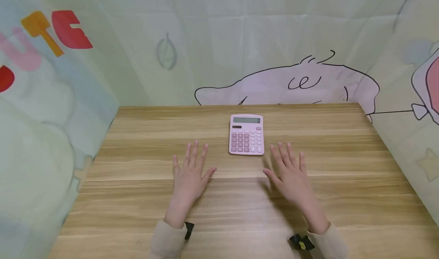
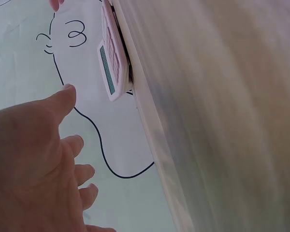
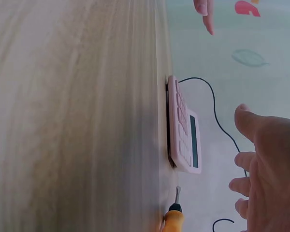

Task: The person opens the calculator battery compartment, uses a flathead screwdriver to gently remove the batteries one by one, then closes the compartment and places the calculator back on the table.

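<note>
A pink calculator (image 1: 246, 144) lies on the wooden table, its display (image 1: 246, 120) toward the far edge and showing a 0. My left hand (image 1: 189, 178) is to the left of it, palm down with the fingers spread. On the other side, my right hand (image 1: 291, 179) is held the same way, fingertips close to the calculator's lower right corner. Both wrist views show the left hand (image 2: 34, 159) and the right hand (image 3: 273, 169) raised off the tabletop, holding nothing. The calculator (image 3: 181, 128) is seen there from a low angle, touched by neither hand.
In the right wrist view, a screwdriver with an orange handle (image 3: 173, 222) lies near the calculator; the head view does not show it. A printed cloth (image 1: 219, 42) hangs behind the wooden table (image 1: 137, 137) and along its sides.
</note>
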Action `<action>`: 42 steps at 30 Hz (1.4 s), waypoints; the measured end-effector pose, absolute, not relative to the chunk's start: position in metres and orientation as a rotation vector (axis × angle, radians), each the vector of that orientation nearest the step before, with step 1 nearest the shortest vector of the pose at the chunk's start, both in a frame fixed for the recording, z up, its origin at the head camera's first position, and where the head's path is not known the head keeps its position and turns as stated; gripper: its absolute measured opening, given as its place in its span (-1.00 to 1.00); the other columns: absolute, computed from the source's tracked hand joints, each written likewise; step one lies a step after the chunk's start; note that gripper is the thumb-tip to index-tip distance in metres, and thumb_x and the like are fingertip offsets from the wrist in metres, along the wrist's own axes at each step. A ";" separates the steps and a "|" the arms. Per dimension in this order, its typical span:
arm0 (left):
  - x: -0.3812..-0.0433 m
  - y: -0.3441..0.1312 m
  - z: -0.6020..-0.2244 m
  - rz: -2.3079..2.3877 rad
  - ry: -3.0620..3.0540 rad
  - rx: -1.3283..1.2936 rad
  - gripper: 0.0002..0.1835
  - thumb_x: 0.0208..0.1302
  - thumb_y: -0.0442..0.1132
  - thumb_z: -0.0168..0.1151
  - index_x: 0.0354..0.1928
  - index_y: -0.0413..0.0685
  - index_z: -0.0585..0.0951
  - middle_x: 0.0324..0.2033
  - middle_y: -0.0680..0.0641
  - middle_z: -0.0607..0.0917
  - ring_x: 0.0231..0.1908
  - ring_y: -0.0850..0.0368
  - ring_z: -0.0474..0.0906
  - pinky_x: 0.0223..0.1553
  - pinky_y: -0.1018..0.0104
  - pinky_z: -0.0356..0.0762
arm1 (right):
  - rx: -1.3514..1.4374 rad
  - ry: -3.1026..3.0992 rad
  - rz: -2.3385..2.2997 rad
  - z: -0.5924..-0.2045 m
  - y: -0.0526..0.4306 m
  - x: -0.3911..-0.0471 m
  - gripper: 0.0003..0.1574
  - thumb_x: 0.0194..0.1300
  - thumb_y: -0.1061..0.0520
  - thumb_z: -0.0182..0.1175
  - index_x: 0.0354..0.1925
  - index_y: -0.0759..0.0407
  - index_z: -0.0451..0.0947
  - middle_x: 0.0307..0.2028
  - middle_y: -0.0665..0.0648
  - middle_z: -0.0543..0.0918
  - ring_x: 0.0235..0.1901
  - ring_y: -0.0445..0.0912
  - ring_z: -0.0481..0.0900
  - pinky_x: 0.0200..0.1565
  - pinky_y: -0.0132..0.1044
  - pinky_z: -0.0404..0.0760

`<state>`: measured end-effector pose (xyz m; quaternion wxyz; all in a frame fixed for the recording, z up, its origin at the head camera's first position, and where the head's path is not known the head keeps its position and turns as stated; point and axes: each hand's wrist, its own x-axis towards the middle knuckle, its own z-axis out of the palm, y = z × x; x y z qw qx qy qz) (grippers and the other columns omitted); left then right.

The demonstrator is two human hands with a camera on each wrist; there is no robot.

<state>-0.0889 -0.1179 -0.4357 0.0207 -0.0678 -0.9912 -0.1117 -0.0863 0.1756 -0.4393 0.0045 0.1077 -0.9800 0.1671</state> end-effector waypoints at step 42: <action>-0.108 -0.101 -0.439 -0.609 -3.063 -0.276 -0.22 0.37 0.19 -0.02 0.51 0.07 0.04 0.51 -0.14 -0.01 0.51 -0.11 -0.15 0.40 -0.34 -0.16 | 0.277 -2.907 0.935 -0.440 0.175 -0.107 -0.12 0.38 -0.11 0.09 0.46 0.23 0.03 0.46 0.31 0.09 0.47 0.22 0.00 0.45 0.17 -0.05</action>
